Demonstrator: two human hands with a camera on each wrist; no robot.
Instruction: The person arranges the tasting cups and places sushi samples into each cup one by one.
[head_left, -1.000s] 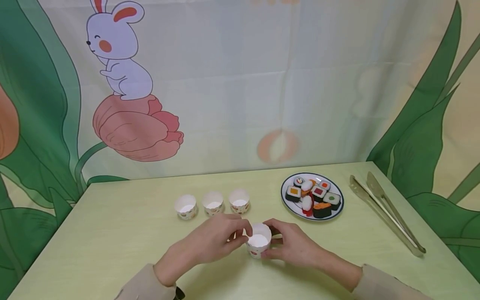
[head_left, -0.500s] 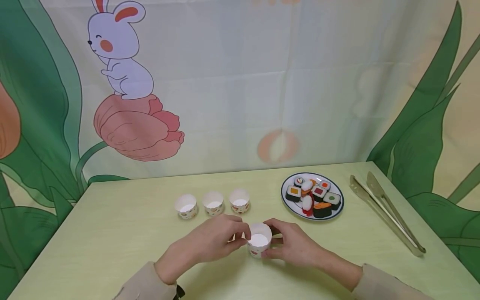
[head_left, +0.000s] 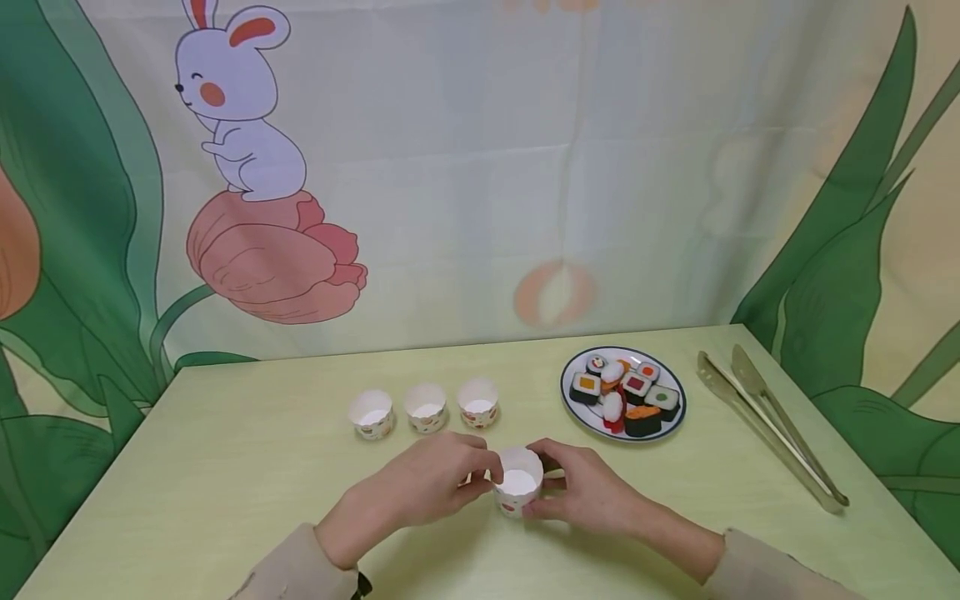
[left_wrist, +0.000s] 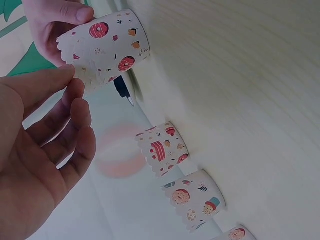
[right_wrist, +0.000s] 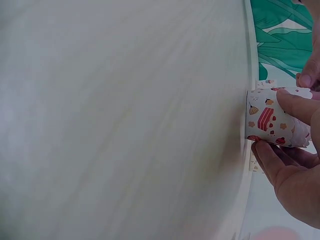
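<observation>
Right grip (head_left: 588, 492) around paper cup (head_left: 517, 483), left grip (head_left: 433, 480) pinching its rim (head_left: 517, 451) (scalloped), pose nearly unchanged from earlier

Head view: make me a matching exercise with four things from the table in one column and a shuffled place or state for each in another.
1. Tongs
2. Near cup
3. Plate
4. Three far cups

A. loaded with sushi
B. standing in a row
C. lying toward the table's right edge
D. between the hands

Pairs: 1-C, 2-D, 3-A, 4-B
</observation>
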